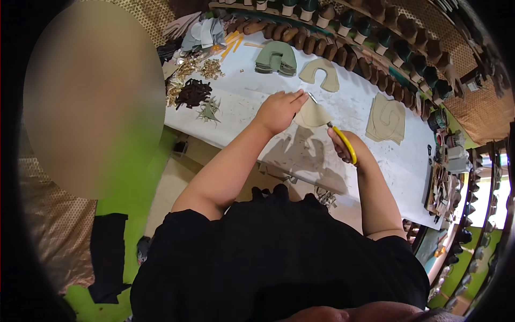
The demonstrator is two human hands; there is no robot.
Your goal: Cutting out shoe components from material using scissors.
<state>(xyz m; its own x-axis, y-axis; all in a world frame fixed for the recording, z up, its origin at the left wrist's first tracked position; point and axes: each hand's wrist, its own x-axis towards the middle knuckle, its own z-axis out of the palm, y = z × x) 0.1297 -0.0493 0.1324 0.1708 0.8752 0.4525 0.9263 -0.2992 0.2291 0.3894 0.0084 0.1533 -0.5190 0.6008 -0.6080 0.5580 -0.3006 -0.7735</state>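
My left hand (278,111) is closed on the edge of a beige sheet piece (313,115) with a curved outline, held over the white table. A pair of scissors (348,144) with yellow handles is in my right hand (362,147), whose fingers wrap round the grips. The blades run along the beige piece, and a bit of bright metal shows near my left fingertips. Beyond my hands lie a beige U-shaped piece (310,73) and a stack of green U-shaped pieces (283,58). Several flat beige pieces (385,119) rest to the right.
On the table's (236,107) left are dark brown bits (194,93), gold-coloured small parts (211,68) and green scraps (208,110). Rows of brown shoe lasts (341,55) line the far edge. A box of strips (441,188) stands at the right end.
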